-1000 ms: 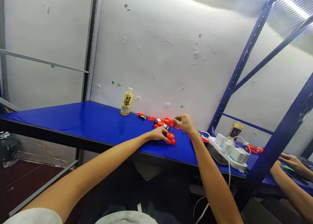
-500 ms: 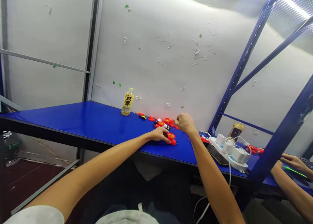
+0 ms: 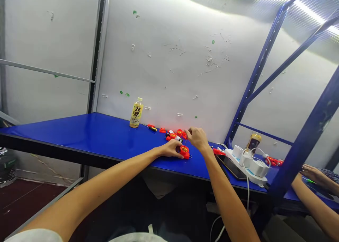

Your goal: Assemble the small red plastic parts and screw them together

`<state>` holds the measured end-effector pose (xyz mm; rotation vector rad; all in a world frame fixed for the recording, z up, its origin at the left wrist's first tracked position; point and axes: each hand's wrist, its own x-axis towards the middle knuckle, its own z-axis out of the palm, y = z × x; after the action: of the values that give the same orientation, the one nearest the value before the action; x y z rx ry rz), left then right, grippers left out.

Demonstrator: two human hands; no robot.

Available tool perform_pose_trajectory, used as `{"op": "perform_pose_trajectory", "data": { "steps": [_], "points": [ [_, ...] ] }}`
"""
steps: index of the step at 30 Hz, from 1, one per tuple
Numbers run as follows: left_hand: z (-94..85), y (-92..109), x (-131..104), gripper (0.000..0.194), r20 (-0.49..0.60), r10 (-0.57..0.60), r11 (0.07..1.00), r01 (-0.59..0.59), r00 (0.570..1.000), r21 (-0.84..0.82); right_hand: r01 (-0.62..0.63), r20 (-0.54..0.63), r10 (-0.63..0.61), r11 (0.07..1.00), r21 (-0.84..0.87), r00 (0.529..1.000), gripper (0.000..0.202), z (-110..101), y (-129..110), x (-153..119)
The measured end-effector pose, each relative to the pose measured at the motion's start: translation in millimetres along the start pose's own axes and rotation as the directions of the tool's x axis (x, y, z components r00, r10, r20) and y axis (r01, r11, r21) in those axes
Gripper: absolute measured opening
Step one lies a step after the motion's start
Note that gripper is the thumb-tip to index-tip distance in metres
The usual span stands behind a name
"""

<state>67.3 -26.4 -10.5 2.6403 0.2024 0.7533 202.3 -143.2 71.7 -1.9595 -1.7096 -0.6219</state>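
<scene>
A red round socket piece [image 3: 184, 151] with a brassy inside rests on the blue table near its front edge. My left hand [image 3: 171, 149] grips it from the left, thumb and fingers around its side. My right hand [image 3: 196, 137] hovers just above and behind it, fingers pinched together around something thin that points down; I cannot make out what it is. Behind my hands lie several red pieces [image 3: 172, 136], with white and black parts among them. Farther left is a screwdriver [image 3: 153, 128] with a yellow and black handle.
A yellow drink bottle [image 3: 136, 113] stands near the back wall. On the right, a white power strip [image 3: 247, 168] with plugs and cables sits beside a dark phone [image 3: 233, 167]. Beyond the blue post [image 3: 304, 139], another person's hands [image 3: 315, 175] are at work.
The view has shifted slightly. The red socket piece has turned in my left hand, its opening now facing more toward me. My right hand stays above and behind it.
</scene>
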Motion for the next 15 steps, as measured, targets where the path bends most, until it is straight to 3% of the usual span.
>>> {"op": "perform_pose_trajectory", "data": {
  "steps": [6, 12, 15],
  "points": [
    [2.6, 9, 0, 0.031, -0.05, 0.146, 0.987, -0.142, 0.988, 0.077, 0.249, -0.128, -0.219, 0.916, 0.314, 0.967, 0.027, 6, 24, -34],
    [6.6, 14, 0, 0.02, -0.065, 0.189, 0.979, -0.183, 0.98, 0.087, 0.231, -0.226, -0.14, 0.863, 0.449, 0.964, 0.027, -15, 36, -63],
    [7.4, 13, 0, 0.02, -0.06, 0.199, 0.976, -0.192, 0.978, 0.104, 0.258, -0.217, -0.174, 0.848, 0.463, 0.961, 0.027, -16, 33, -69]
  ]
}}
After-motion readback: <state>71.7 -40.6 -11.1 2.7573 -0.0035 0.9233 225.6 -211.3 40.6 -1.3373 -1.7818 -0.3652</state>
